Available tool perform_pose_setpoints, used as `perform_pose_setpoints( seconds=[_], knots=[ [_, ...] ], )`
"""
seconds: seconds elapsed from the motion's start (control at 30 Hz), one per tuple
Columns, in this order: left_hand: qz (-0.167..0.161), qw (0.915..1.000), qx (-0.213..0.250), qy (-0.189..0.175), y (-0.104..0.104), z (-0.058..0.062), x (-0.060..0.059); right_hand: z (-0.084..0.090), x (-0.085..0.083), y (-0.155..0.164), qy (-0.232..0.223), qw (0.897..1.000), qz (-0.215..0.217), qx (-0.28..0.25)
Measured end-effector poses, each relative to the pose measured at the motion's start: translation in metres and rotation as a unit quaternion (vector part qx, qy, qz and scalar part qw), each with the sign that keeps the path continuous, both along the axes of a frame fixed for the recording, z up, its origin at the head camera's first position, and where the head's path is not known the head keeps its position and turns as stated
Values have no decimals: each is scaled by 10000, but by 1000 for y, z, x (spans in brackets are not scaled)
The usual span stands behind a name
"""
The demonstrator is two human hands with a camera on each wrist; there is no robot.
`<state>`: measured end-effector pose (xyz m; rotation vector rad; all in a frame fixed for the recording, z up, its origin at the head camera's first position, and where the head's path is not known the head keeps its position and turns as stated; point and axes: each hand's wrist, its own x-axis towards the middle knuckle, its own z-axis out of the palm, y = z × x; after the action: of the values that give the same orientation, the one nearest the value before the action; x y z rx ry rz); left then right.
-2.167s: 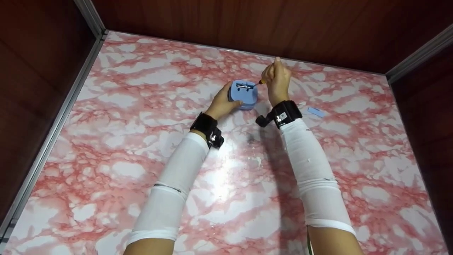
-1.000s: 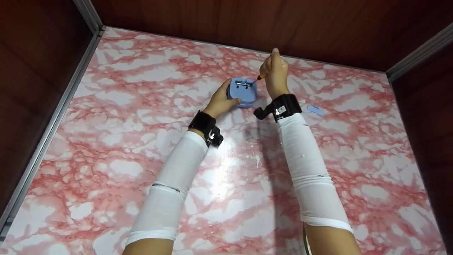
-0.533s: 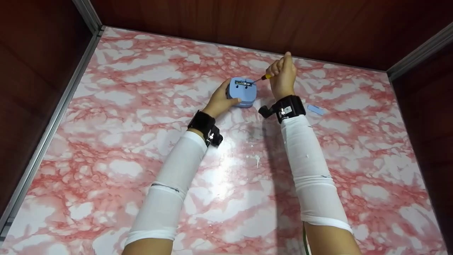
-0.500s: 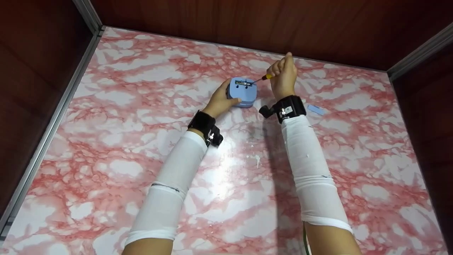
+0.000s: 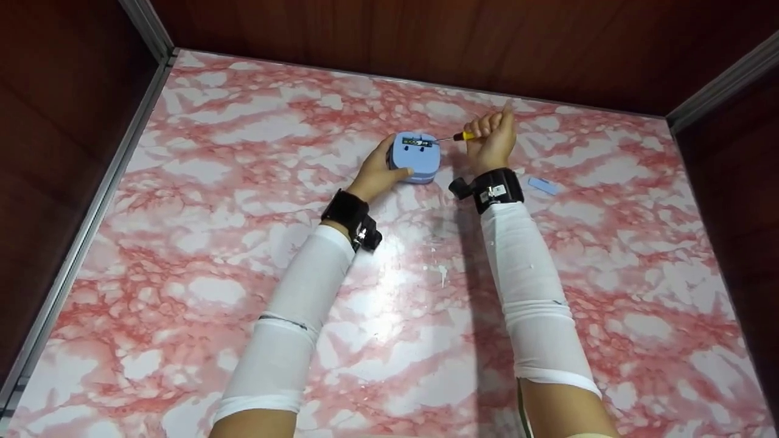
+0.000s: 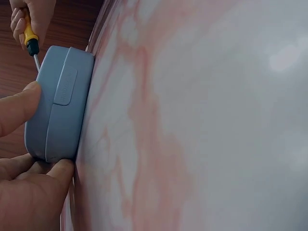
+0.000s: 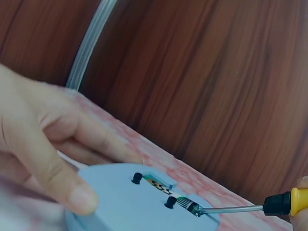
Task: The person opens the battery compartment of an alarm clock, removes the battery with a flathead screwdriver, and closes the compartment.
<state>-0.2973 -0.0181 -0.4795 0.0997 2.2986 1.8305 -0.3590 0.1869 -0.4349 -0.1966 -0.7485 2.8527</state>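
Marbled tabletop [image 5: 201,207]; blue case [image 5: 417,161] between left thumb [image 6: 21,109] and fingers [image 6: 60,173].

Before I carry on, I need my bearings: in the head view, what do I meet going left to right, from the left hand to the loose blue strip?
Left hand → blue case → screwdriver → right hand → loose blue strip.

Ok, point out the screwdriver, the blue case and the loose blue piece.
Screwdriver [image 7: 243,209], right wrist view: on its metal shaft.
Blue case [image 6: 63,118], left wrist view: on its side wall.
Loose blue piece [image 5: 543,186], head view: on its flat face.
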Motion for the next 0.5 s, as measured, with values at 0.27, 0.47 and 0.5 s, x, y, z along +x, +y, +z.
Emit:
perform_pose_setpoints(
  seconds=[0.27, 0.47, 0.5],
  knots=[
    [-4, 10000, 48, 7, 0, 0, 1, -12, 4, 4, -565, 9935, -418, -890],
    [-34, 10000, -83, 24, -1, 2, 2, -16, 5, 5, -606, 9891, -468, -1261],
    [-25, 9999, -99, 32, -1, 2, 2, -16, 4, 5, -606, 9890, -470, -1268]
  ],
)
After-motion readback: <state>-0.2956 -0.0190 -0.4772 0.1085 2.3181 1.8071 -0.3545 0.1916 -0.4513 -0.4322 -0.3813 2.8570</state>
